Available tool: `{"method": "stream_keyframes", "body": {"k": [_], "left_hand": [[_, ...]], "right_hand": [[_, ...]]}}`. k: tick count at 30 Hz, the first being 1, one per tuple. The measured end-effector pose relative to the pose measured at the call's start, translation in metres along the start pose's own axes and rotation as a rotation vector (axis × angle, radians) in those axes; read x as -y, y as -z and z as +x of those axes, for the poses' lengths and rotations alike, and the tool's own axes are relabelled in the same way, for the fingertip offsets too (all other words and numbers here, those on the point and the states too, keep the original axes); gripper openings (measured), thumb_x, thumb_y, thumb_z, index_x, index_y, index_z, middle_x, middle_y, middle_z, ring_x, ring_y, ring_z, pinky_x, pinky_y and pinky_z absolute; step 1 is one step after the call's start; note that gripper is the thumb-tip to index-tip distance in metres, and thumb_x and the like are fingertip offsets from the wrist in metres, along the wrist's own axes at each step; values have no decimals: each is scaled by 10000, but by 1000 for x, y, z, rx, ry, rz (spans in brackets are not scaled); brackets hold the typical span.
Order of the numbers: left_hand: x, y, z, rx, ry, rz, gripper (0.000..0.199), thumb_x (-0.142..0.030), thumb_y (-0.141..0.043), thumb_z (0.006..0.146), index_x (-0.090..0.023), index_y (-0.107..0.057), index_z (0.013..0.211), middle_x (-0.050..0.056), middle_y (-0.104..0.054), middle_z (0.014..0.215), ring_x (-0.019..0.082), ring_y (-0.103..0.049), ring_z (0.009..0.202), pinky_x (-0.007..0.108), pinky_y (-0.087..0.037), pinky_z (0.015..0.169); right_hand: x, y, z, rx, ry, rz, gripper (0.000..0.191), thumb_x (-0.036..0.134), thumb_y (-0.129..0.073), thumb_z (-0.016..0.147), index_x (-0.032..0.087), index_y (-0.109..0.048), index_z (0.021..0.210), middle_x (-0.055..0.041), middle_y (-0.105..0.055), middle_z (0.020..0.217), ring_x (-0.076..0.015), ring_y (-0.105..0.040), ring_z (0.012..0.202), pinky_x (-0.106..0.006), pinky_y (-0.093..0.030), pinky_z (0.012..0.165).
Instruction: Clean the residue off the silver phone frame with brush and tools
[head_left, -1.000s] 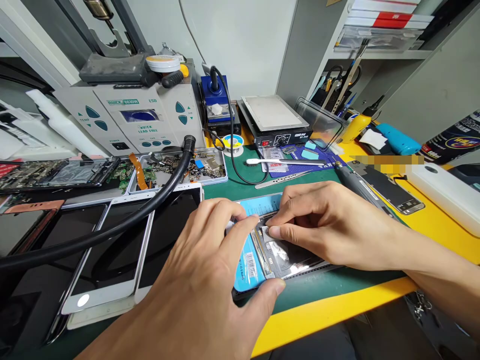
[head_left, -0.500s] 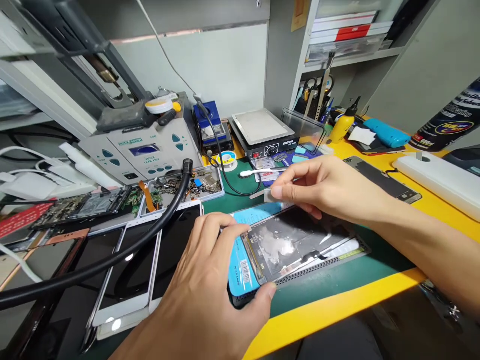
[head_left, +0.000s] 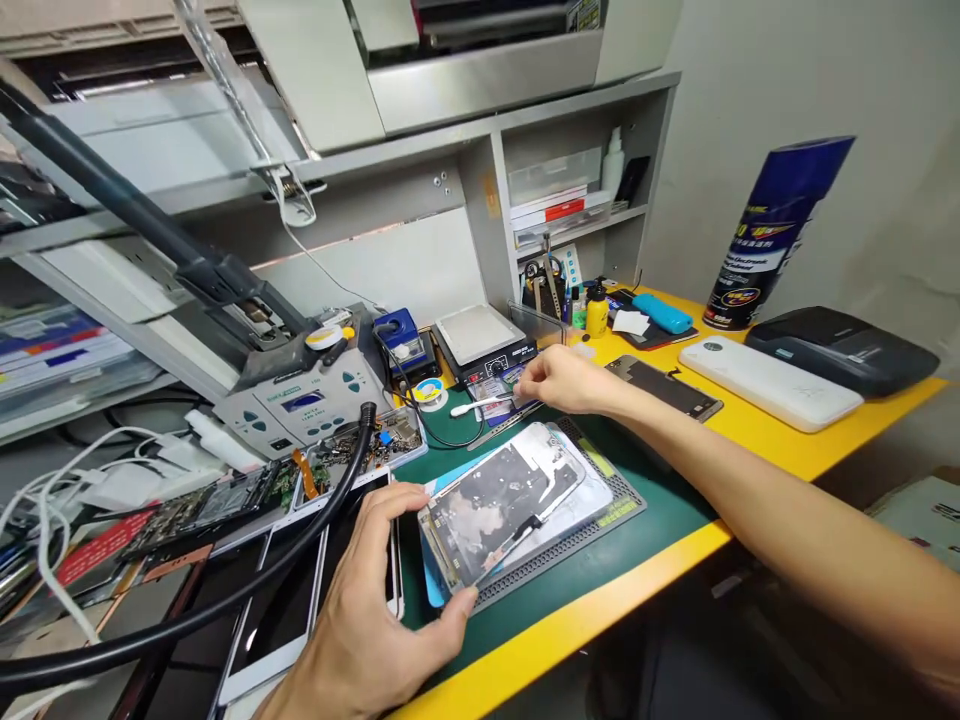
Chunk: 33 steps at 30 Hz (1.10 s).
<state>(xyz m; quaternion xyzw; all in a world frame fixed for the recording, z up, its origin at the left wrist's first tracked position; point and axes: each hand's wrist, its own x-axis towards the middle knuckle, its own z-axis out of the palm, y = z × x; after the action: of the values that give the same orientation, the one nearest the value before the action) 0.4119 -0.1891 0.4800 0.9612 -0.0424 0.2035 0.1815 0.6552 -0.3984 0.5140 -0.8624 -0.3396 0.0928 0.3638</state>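
**Two spots at once: left hand (head_left: pixel 367 605) on a phone display panel (head_left: pixel 499 505), right hand (head_left: pixel 562 380) beside a cotton swab (head_left: pixel 469 407)**

Head view: the display panel lay at the middle of the bench, its dark, patchy, residue-marked side up. Beneath it showed a blue sheet (head_left: pixel 433 580) at the left end and a perforated grey base (head_left: pixel 628 507) along the near edge and right end, all on a green mat (head_left: pixel 664 515).

The left hand held the panel by its left short end, with index finger and thumb set wide at opposite corners. The right hand was well apart from the panel, beyond its far edge, with fingertips drawn narrowly together near the swab's shaft; whether they held anything could not be told. Metal tweezers (head_left: pixel 504 428) lay between the swab and the panel.

To the left, a thick black hose (head_left: pixel 364 440) crossed over white-framed phones (head_left: pixel 281 600) and met the front of a hot-air rework station (head_left: pixel 300 405). Farther right stood a blue soldering station (head_left: pixel 401 345), with a solder spool (head_left: pixel 430 393) in front, and a hot plate (head_left: pixel 476 335) with a flat silver top. Past the right forearm, the yellow worktop (head_left: pixel 795 450) carried a yellow dropper bottle (head_left: pixel 598 315), a white slab-shaped device (head_left: pixel 769 385), a black case (head_left: pixel 844 350) and a blue-capped aerosol can (head_left: pixel 765 235).
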Motion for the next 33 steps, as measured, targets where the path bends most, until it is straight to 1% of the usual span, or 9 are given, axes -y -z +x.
{"method": "stream_keyframes", "body": {"k": [7,10,13,15,19,22,25,28,33], "left_hand": [[2,1,-2,-72,47,46,570,-355,-688,843,-240,-414,1329,124,-562,1296,292,-618,1206,492,-549,1031],[6,-5,-3,-177,-9,43,587,-397,-711,831,-219,-457,1329,127,-586,1264,286,-649,1141,457,-580,970],[7,-7,-3,-268,-105,49,615,-353,-751,809,-171,-474,1327,152,-585,1257,287,-632,1149,452,-557,1003],[6,-5,-1,-307,-191,57,644,-278,-782,785,-137,-471,1330,168,-585,1252,284,-615,1170,438,-538,1030],[3,3,4,-366,-349,96,753,-170,-851,710,-105,-463,1352,174,-598,1226,275,-608,1170,417,-515,1054],[3,4,6,-389,-405,111,834,-136,-889,658,-123,-467,1377,159,-600,1220,274,-613,1164,420,-510,1064],[2,5,7,-410,-382,69,897,-136,-905,632,-186,-457,1407,137,-592,1249,285,-613,1183,444,-514,1065],[-4,8,9,-356,-269,-46,827,-256,-903,658,-229,-489,1374,125,-616,1240,301,-653,1134,461,-571,979],[-22,18,22,-85,-16,-326,733,-494,-855,684,-192,-564,1286,121,-690,1065,280,-732,909,391,-634,741]], "right_hand": [[-9,0,5,-46,-57,-46,275,386,-658,963,129,-693,1051,-59,-711,1060,-217,-694,932,-392,-586,829],[-10,5,8,-156,-85,-19,281,387,-633,979,152,-673,1128,-82,-695,1140,-219,-681,990,-428,-574,876],[-8,12,8,-217,-56,62,349,463,-570,1002,161,-662,1152,-77,-688,1143,-224,-674,990,-424,-567,868],[-6,15,5,-149,-14,144,449,557,-518,1000,147,-677,1088,-62,-704,1027,-197,-680,862,-365,-570,748],[3,15,-4,128,75,305,599,710,-535,908,145,-733,883,-72,-727,863,-168,-635,701,-264,-456,511],[8,12,-9,300,150,408,520,656,-673,836,144,-755,812,-52,-714,790,-161,-613,705,-249,-427,534],[8,10,-9,363,198,525,357,497,-792,780,143,-754,807,-15,-684,736,-133,-576,675,-246,-423,595],[4,11,-7,324,201,673,306,425,-838,742,145,-715,746,14,-640,692,-108,-543,636,-243,-419,613],[3,15,-4,255,127,886,321,430,-849,748,133,-734,787,-4,-669,694,-106,-569,605,-247,-439,592]]}}
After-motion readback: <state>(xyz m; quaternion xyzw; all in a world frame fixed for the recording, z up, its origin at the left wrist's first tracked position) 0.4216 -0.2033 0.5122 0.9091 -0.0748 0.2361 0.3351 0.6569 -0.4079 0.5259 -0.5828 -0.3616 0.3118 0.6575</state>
